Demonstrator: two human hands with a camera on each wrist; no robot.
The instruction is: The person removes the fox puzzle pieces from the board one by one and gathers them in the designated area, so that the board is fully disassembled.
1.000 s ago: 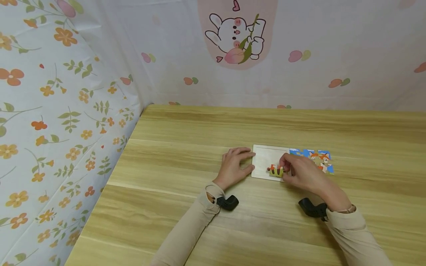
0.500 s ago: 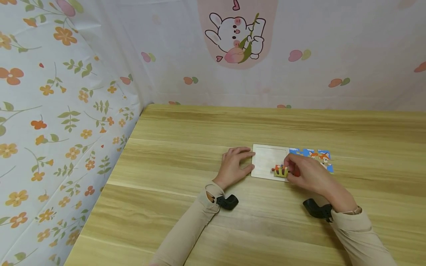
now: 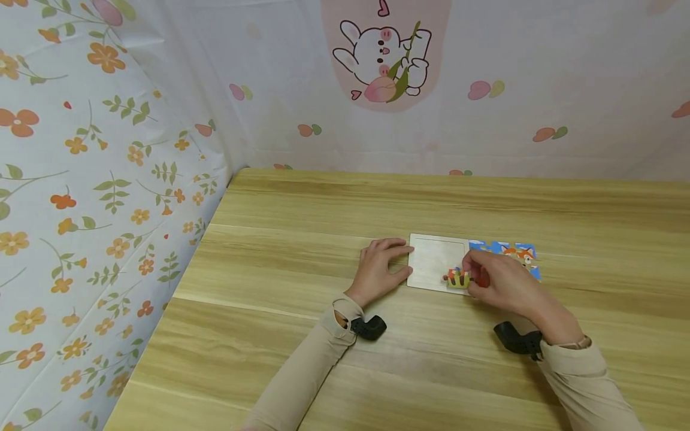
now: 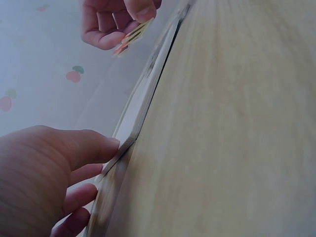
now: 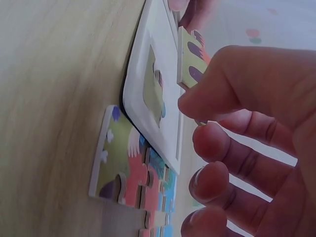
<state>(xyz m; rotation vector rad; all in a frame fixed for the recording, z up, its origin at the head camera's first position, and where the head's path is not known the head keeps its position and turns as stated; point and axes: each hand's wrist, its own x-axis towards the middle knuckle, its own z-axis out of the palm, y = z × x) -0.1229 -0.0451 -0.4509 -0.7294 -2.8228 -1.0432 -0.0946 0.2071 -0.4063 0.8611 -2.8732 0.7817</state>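
Observation:
My right hand (image 3: 498,281) pinches a jigsaw piece (image 5: 190,57) between thumb and index finger. The piece is olive green with dark rounded stripes and some orange, and it hangs tilted over the right part of a white, shallow-rimmed puzzle tray (image 3: 431,257). A greenish jigsaw piece (image 5: 153,91) shows inside the tray's near corner in the right wrist view; the right hand and held piece cover that spot in the head view. At the tray's left edge, my left hand (image 3: 376,272) rests with relaxed fingers, thumb and index fingertips touching the rim.
Right of the tray lie several joined jigsaw pieces (image 3: 525,254) showing foxes on blue, partly behind my right hand. Both wrists carry black camera mounts (image 3: 369,328). The wood-grain table (image 3: 302,239) meets a printed cloth (image 3: 269,90) at the back and left.
My right hand has shifted a little to the right, carrying the pinched piece toward the tray's right edge. The left hand and tray have stayed in place.

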